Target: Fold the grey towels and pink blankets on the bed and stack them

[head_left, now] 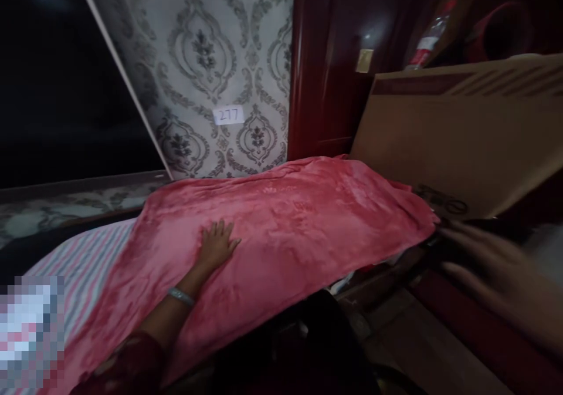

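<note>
We note our left hand (216,243) lying flat, fingers spread, on the pink blanket (281,230) at its centre, holding nothing. Our right hand (492,272), at four o'clock, is blurred near the blanket's right edge; we cannot tell its grip. The blanket covers a striped sheet (83,266), exposed at eight o'clock. A cardboard panel (466,131) leans at two o'clock. A paper label (228,115) sits on the wallpaper (197,60) at twelve.

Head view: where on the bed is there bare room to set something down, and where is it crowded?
Free: the striped sheet left of the pink blanket, and the blanket's flat middle right of the left hand. Crowded: the blanket's right end, where the blurred right hand and cardboard box close in.
</note>
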`<state>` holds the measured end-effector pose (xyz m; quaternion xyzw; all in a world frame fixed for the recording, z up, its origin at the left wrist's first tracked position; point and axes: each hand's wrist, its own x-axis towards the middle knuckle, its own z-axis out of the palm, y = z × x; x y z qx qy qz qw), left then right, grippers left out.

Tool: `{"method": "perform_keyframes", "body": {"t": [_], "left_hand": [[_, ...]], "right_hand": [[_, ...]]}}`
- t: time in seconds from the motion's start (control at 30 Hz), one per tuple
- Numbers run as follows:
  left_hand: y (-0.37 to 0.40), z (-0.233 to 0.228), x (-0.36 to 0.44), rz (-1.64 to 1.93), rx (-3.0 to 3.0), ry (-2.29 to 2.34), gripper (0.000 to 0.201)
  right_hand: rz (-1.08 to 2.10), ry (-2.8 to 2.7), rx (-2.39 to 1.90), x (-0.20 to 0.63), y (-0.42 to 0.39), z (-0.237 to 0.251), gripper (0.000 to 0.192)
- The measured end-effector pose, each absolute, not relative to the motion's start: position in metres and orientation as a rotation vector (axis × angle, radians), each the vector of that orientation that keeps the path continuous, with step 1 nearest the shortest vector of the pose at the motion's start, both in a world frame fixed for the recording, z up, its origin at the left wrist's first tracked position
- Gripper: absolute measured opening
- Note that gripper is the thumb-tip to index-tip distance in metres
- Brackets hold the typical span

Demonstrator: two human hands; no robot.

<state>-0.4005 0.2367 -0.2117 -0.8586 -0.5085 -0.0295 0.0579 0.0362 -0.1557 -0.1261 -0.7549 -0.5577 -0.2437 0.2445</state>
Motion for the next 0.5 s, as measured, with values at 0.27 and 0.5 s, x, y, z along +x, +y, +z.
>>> {"method": "perform_keyframes", "body": {"t": [0.27, 0.5], "left_hand": [[0.221, -0.212, -0.403, -0.237, -2.668, -1.581, 0.064], [0.226, -0.214, -0.428, -0.303, -2.590, -1.708, 0.064]], "right_hand": [[-0.025, -2.041, -1.619, -0.067, 0.078, -0.221, 0.052], [0.016, -2.193, -1.540, -0.114, 0.204, -0.254, 0.055]]}}
